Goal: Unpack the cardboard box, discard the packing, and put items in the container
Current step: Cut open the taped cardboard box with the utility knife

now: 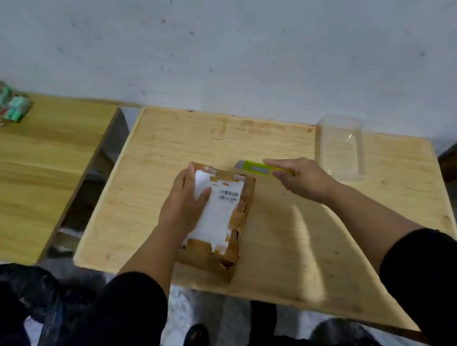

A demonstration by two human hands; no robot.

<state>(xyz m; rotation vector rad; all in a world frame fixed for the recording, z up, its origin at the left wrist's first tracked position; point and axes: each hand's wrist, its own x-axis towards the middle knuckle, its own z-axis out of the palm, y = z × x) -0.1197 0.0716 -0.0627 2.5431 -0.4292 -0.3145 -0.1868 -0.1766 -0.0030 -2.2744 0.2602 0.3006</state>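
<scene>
**Taped box pinned, knife under the other hand**

Head view: cardboard box flat on the wooden table, near the front edge, still taped shut, a white shipping label with a barcode across its top. Left hand laid on the box's far left corner, fingers straight and spread, pressing down on the label. Right hand just beside the box's far right corner, fingers extended toward a yellow-green utility knife lying on the table; touching it, possibly closing on the handle, though motion blur hides the grip. Clear plastic container upright at the back right of the table, beyond the right hand, apart from the box. Black bin bag at the lower left beside the table. Second wooden table to the left, with green-and-red packets near the wall.
</scene>
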